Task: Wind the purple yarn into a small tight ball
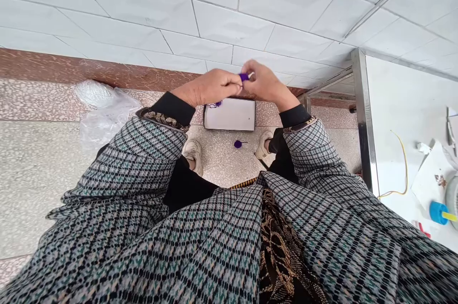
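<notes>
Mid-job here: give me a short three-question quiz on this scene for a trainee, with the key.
1. Which is nearer the plastic bag, the left hand or the right hand?
2. True or false: the purple blob on the floor lies between the shoes.
3. Fill in the colour: the piece held between the two hands is ____.

Key: 1. Left hand. 2. True. 3. Purple.
</notes>
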The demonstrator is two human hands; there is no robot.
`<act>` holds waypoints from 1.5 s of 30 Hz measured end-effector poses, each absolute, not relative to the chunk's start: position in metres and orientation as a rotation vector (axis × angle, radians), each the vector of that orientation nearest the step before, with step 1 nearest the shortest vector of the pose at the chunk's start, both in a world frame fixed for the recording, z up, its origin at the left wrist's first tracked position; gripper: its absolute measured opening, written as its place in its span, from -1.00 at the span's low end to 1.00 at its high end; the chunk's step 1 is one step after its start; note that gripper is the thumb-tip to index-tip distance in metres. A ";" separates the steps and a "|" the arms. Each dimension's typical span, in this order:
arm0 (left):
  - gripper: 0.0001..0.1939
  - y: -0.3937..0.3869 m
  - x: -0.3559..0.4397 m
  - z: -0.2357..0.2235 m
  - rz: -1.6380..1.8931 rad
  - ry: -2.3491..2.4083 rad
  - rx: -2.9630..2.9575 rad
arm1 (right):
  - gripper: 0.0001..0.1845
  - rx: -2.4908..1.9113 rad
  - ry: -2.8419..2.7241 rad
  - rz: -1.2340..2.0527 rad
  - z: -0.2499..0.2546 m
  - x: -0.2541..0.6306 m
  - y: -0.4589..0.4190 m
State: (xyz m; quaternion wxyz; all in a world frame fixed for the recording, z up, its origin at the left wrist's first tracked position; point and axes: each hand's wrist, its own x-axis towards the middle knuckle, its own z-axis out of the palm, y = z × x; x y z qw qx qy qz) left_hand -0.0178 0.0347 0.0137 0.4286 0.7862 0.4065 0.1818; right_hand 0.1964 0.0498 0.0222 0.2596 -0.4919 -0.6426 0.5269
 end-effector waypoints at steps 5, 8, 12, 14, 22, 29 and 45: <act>-0.80 0.046 -0.030 0.009 0.637 1.205 1.920 | -0.62 -1.091 -1.640 1.812 0.031 0.202 0.043; -0.81 0.041 -0.023 0.009 0.550 1.115 1.869 | -0.65 -1.023 -1.319 1.668 0.030 0.198 0.046; -0.81 0.032 -0.013 0.016 0.407 0.925 1.908 | -0.69 -1.258 -1.574 1.438 0.021 0.199 0.054; -0.81 0.034 -0.015 0.018 0.413 0.927 1.921 | -0.64 -1.286 -1.936 1.460 0.020 0.205 0.055; -0.82 0.045 -0.030 0.018 0.426 0.857 1.810 | -0.45 -0.708 -1.895 2.038 0.036 0.235 0.056; -0.80 0.036 -0.016 0.018 0.382 0.883 1.880 | -0.42 -0.857 -1.229 1.520 0.031 0.226 0.064; -0.81 0.037 -0.028 0.023 0.491 1.100 1.867 | -0.60 -0.878 -1.318 1.786 0.024 0.205 0.052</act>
